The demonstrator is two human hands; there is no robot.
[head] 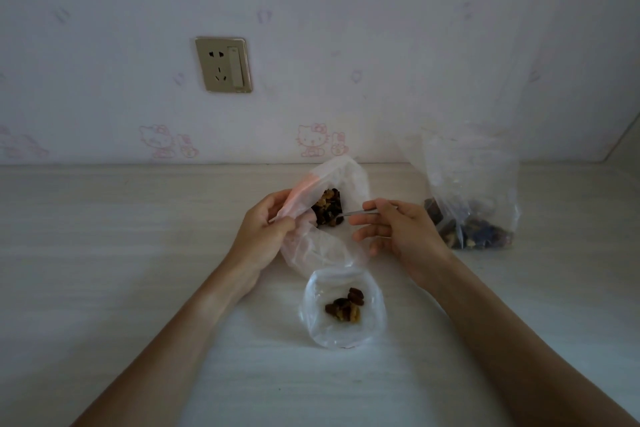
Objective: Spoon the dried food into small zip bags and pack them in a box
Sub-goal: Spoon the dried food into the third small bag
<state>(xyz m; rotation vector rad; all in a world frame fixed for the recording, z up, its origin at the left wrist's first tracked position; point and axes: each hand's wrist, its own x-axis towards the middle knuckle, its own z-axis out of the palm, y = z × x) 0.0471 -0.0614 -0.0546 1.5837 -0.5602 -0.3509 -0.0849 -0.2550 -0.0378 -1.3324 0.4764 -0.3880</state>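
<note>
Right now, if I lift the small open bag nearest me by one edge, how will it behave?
The small open bag is thin clear film, so it would probably go floppy and its mouth collapse. It holds only a few dried pieces, so it is likely very light. Those pieces sit loose and the mouth is open, so tilting may spill them.

dried food (328, 211) dark brown, yellow | wall (346, 45) white, pink cartoon cats | socket (223, 64) gold

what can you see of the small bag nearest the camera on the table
The small bag is clear, thin, crinkled plastic, lying on the pale table with its mouth spread wide open towards the camera. Inside sits a small clump of dried food, dark brown pieces with some yellowish ones. Its far edge meets the larger held bag. Neither hand touches it.
</note>
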